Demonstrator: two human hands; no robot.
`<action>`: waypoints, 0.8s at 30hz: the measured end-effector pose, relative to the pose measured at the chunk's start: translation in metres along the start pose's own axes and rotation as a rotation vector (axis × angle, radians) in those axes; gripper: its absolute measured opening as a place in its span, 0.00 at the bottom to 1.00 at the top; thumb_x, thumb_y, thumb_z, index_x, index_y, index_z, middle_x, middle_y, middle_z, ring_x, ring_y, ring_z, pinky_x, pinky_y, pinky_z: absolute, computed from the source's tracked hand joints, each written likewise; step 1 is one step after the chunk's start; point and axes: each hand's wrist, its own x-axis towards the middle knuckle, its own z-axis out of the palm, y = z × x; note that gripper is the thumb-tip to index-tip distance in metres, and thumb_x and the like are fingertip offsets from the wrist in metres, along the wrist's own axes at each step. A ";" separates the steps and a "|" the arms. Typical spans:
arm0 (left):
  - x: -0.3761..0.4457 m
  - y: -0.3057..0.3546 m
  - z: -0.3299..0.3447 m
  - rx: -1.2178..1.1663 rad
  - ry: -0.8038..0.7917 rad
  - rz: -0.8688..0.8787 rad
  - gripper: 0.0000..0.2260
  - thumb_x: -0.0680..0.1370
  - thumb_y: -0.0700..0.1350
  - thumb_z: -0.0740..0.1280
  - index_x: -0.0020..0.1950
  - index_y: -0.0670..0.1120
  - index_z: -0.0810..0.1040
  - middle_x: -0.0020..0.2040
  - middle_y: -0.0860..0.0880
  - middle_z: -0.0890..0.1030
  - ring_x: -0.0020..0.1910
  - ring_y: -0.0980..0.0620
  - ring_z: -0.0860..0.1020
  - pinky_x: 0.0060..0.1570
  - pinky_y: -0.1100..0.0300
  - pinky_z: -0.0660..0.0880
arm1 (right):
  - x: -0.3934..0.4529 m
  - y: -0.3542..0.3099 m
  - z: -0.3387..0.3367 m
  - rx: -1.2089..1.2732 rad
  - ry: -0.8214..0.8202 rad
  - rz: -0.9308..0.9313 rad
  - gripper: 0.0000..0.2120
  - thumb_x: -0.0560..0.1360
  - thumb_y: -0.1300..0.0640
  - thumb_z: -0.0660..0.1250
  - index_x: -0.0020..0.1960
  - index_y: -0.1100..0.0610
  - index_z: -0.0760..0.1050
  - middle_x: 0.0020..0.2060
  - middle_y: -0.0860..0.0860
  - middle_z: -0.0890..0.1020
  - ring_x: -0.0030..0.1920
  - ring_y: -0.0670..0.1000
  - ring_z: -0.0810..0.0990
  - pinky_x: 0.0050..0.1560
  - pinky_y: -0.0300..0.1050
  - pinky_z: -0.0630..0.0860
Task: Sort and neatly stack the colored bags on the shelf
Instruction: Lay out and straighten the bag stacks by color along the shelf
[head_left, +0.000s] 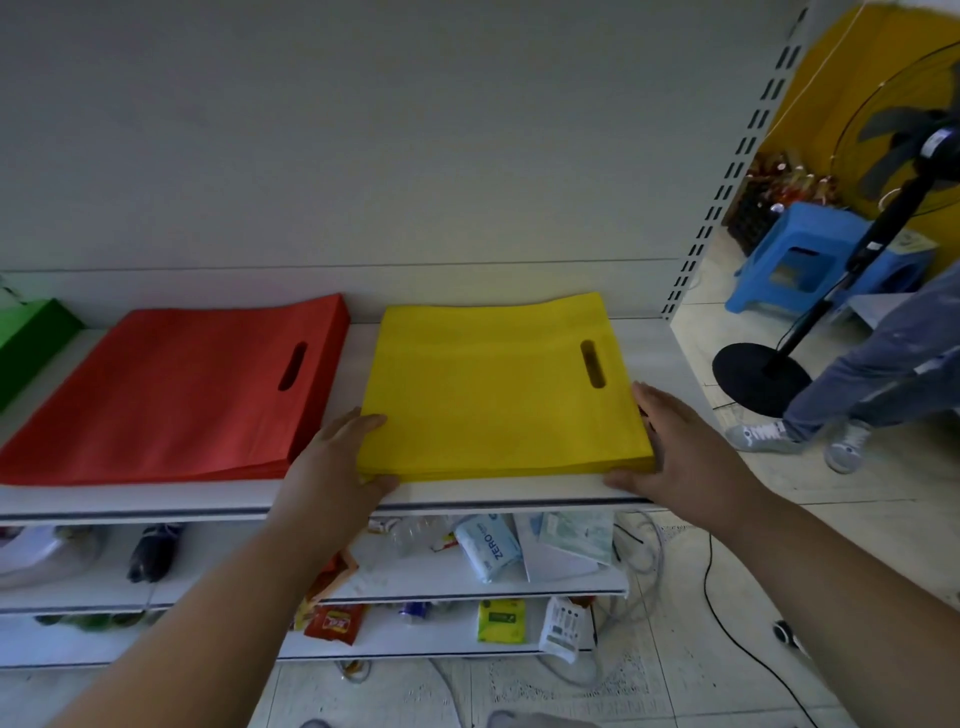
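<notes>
Both hands square up the yellow bags (498, 395) on the white shelf (498, 491)

The left hand (332, 462) lies with straight fingers against the stack's left edge, thumb at the front corner; the right hand (675, 447) presses flat, fingers together, along the right edge. The yellow stack sits at the shelf's right end, handle slot to the right. Just beside it lie the red bags (176, 395), and green bags (26, 338) at far left
</notes>
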 end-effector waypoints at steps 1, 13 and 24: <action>-0.001 0.001 0.000 -0.001 0.009 0.001 0.31 0.74 0.48 0.74 0.74 0.56 0.66 0.76 0.53 0.65 0.64 0.48 0.74 0.64 0.54 0.71 | 0.000 -0.002 -0.001 -0.049 -0.001 -0.013 0.53 0.65 0.37 0.74 0.79 0.50 0.48 0.77 0.48 0.56 0.74 0.49 0.60 0.68 0.40 0.58; -0.004 0.005 0.002 0.008 0.055 0.017 0.31 0.75 0.42 0.72 0.75 0.54 0.65 0.74 0.50 0.66 0.67 0.47 0.71 0.60 0.55 0.71 | 0.002 -0.008 0.004 -0.345 0.061 -0.133 0.42 0.71 0.35 0.67 0.76 0.58 0.61 0.78 0.53 0.56 0.76 0.54 0.57 0.73 0.49 0.57; -0.002 0.006 0.007 -0.069 0.099 -0.051 0.34 0.74 0.41 0.72 0.76 0.54 0.62 0.69 0.47 0.70 0.62 0.47 0.73 0.49 0.59 0.68 | 0.022 -0.089 0.047 -0.480 0.111 -0.501 0.27 0.71 0.38 0.66 0.60 0.57 0.79 0.59 0.53 0.80 0.59 0.57 0.77 0.59 0.55 0.75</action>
